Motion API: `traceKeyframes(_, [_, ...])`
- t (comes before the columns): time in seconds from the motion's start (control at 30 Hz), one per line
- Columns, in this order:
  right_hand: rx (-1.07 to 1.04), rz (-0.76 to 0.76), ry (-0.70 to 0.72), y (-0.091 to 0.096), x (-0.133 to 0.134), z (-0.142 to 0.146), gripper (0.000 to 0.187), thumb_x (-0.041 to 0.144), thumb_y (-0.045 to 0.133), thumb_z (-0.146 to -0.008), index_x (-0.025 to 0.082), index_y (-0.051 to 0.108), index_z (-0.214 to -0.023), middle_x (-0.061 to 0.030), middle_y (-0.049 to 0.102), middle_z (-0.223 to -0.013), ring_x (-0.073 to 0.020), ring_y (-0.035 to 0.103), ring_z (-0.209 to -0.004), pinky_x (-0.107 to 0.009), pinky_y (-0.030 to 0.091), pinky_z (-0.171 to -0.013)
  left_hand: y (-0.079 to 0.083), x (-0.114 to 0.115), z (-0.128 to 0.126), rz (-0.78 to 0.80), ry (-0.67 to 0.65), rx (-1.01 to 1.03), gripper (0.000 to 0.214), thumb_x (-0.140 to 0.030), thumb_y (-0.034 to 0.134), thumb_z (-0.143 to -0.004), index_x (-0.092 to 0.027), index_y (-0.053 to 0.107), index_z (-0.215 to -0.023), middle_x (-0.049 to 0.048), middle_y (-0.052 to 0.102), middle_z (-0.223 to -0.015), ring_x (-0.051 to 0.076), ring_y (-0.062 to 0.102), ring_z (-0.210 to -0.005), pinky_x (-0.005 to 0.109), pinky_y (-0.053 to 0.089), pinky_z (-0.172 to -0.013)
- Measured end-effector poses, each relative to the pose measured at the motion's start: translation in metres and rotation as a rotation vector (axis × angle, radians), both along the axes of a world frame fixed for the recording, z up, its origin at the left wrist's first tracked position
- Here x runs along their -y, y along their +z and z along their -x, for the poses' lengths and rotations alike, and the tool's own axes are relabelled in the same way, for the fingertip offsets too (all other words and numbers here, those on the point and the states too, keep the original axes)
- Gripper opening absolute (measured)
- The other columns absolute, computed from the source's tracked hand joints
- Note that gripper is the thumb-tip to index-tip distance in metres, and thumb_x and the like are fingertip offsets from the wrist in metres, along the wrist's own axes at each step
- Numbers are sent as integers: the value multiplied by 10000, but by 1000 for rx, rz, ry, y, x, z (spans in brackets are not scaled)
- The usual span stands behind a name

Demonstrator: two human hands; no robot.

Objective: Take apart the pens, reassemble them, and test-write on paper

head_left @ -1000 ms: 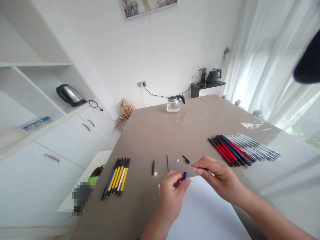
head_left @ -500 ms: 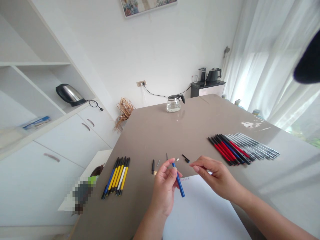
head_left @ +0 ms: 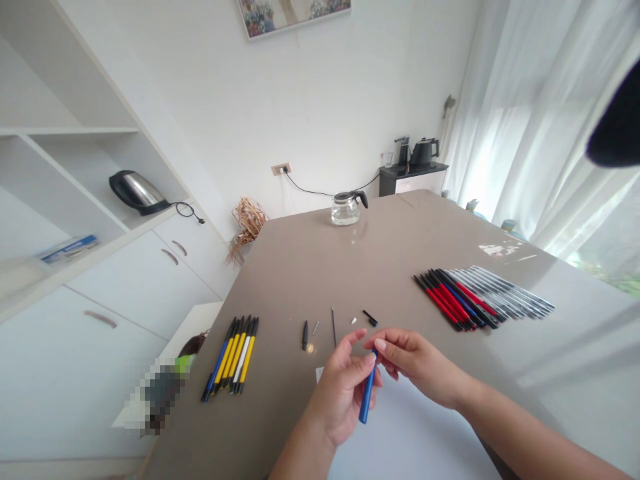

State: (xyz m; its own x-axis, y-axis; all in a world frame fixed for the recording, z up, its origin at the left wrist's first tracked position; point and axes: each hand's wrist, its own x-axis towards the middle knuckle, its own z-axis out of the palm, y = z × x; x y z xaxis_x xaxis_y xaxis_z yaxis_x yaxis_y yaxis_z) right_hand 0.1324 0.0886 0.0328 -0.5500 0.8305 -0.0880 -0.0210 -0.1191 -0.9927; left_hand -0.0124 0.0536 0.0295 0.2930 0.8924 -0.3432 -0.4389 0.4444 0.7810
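My left hand (head_left: 347,387) is closed around a blue pen barrel (head_left: 367,395), which slants with its lower end toward me. At the barrel's upper end, the thumb and fingertips of my right hand (head_left: 407,357) are pinched together on it; whether a small part is also between them is hidden. Beyond the hands lie loose pen pieces: a black tip section (head_left: 305,335), a small spring (head_left: 315,327), a thin dark refill (head_left: 334,327), a little white piece (head_left: 353,321) and a black clip piece (head_left: 370,318). White paper (head_left: 415,433) lies under both hands.
Several yellow, blue and white pens (head_left: 233,353) lie in a row on the left. On the right are red, blue and black pens (head_left: 455,300) beside several clear refills or tubes (head_left: 505,293). A glass pot (head_left: 345,210) stands at the table's (head_left: 290,260) far side.
The barrel has come nearer to me and slightly right in my left hand. My right hand has moved left and now meets its upper end. More of the refill shows.
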Motion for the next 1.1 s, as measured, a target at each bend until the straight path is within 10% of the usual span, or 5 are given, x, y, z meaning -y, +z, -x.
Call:
traceKeyframes(0.33, [-422, 516, -18, -17, -4, 6, 178, 286, 526, -749, 116, 555, -704, -1, 497, -577, -61, 440, -511, -186, 279, -457, -7, -1, -3, -230, 105, -165, 280, -258, 544, -745, -157, 510, -1004, 40, 570, -742, 87, 487, -572, 210, 403, -503])
traceKeyframes(0.63, [-373, 594, -62, -7, 1, 6, 167, 254, 519, -737, 113, 609, -750, 2, 455, -607, -49, 373, -492, -170, 257, -410, -8, -4, -1, -329, 291, -465, 250, -334, 551, -725, -130, 595, -861, 43, 597, -701, 118, 519, -593, 235, 429, -550])
traceKeyframes(0.87, [-207, 246, -230, -2, -6, -5, 189, 228, 560, -702, 131, 580, -862, -10, 519, -688, -53, 392, -507, -199, 335, -466, -12, -4, -1, -293, 232, -461, 281, -392, 486, -755, -144, 556, -865, 79, 605, -832, 171, 570, -729, 276, 447, -631])
traceKeyframes(1.1, [-10, -223, -477, 1, -10, -17, 213, 327, 627, -654, 165, 564, -777, -10, 561, -648, -108, 510, -556, -244, 427, -519, -17, 0, -3, -533, 108, -914, 253, -349, 467, -766, -186, 639, -856, 61, 605, -739, 183, 534, -687, 265, 376, -625])
